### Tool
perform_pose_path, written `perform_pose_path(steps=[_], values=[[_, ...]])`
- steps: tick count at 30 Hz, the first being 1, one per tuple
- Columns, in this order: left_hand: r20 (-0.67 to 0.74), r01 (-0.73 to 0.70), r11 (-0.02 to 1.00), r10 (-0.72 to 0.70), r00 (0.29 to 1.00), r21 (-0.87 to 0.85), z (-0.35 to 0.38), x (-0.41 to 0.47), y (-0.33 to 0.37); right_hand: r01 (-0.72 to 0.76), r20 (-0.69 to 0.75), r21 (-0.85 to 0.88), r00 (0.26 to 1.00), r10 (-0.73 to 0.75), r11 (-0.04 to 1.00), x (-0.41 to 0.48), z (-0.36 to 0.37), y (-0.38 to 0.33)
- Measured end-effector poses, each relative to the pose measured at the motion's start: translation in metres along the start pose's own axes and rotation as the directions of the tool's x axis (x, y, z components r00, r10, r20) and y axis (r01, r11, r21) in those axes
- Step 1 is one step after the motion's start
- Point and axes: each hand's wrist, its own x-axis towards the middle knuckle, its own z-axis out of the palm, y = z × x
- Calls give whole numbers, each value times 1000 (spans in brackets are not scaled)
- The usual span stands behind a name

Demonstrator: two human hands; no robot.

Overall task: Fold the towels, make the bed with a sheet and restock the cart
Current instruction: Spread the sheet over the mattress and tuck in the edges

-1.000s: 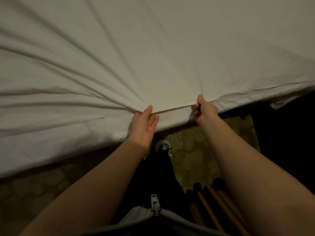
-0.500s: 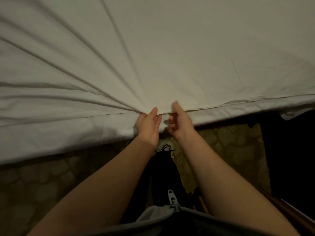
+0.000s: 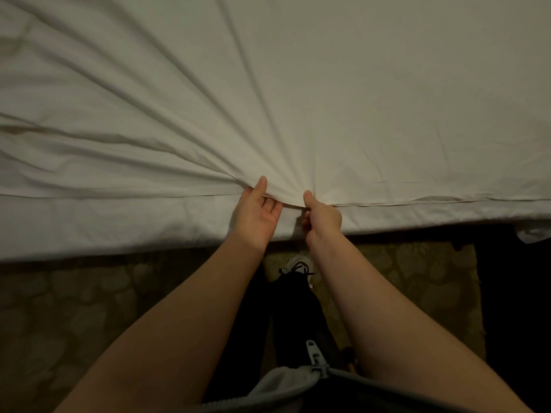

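A white sheet (image 3: 343, 93) covers the bed and fills the upper half of the head view. Its hemmed edge runs along the near side of the mattress (image 3: 119, 228). My left hand (image 3: 256, 216) pinches that edge, thumb on top and fingers tucked under the cloth. My right hand (image 3: 322, 217) grips the same edge just to the right, thumb up, fingers curled beneath. The two hands are a short gap apart. Deep creases fan out from my left hand toward the upper left. No towels or cart are in view.
A patterned tan carpet (image 3: 74, 308) lies below the bed's edge. My shoe (image 3: 298, 263) and dark trouser legs stand close to the mattress. Dark floor (image 3: 518, 293) lies at the right, with a loose bit of white cloth (image 3: 536, 234) hanging at the right edge.
My right hand has slid left along the sheet's edge until it sits beside my left hand. The creases now gather more tightly toward the grip. The view has shifted slightly left.
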Motion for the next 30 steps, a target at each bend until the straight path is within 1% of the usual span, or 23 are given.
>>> perform_pose_path(steps=[4, 7, 11, 14, 16, 20, 23, 26, 30], values=[[-58, 32, 992, -39, 998, -120, -15, -2, 9, 5, -27, -45, 1000, -6, 999, 0, -1, -1], [-100, 27, 994, -38, 994, -106, -26, -1, 18, -18, -36, -46, 999, 17, 999, -3, -1, -2], [-73, 37, 994, -44, 996, -101, -34, -3, 28, -30, -71, -28, 997, 28, 999, -6, 3, -1], [-46, 52, 997, -55, 997, -53, -40, -4, 34, -26, -108, -23, 994, 24, 999, -7, 6, 1], [-51, 41, 999, -43, 998, -32, -45, -3, 38, -19, -126, -12, 992, 17, 1000, -10, 8, 3], [-80, 18, 999, -22, 997, -50, -51, 1, 49, -1, -178, 25, 984, 5, 1000, -17, 14, 4], [-65, 37, 999, -40, 997, -38, -54, 2, 57, 11, -197, 56, 980, 1, 998, -19, 17, 4], [-59, 51, 996, -55, 997, -69, -57, 3, 68, 6, -209, 68, 978, 8, 998, -19, 18, 4], [-57, 115, 989, -121, 991, -97, -63, 4, 84, 11, -227, 54, 974, 1, 998, -17, 18, 4]])
